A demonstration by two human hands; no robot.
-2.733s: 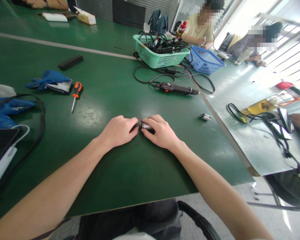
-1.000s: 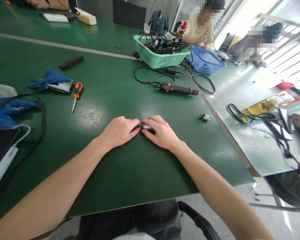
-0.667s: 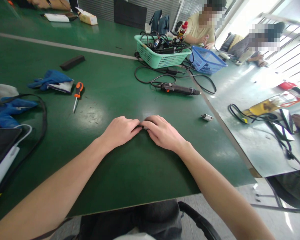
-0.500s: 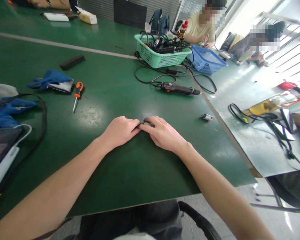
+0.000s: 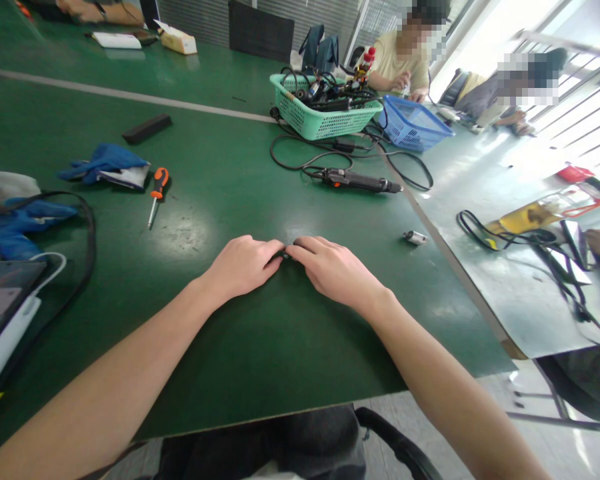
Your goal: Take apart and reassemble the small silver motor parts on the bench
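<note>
My left hand (image 5: 249,265) and my right hand (image 5: 329,269) meet fingertip to fingertip over the green table (image 5: 260,353). Both are closed, thumbs and fingers pressed around a small dark part (image 5: 286,253) of which only a sliver shows between them. Its kind cannot be made out. To the right of my right hand lies a small silver motor-like cylinder (image 5: 415,237). A screwdriver (image 5: 158,195) with an orange and black handle rests beyond my left hand. A black electric screwdriver (image 5: 363,180) with a cord lies farther off to the right.
A green basket (image 5: 325,123) full of tools and cables stands at the back, beside a blue basket (image 5: 413,123). Blue gloves (image 5: 105,165), a black bar (image 5: 147,128) and a tablet (image 5: 7,293) are on the left. Other people sit at the far side and right.
My right hand's fingers have shifted slightly, and the shiny piece seen under them before is now mostly hidden. At the far left, another person's arm has come farther into view.
</note>
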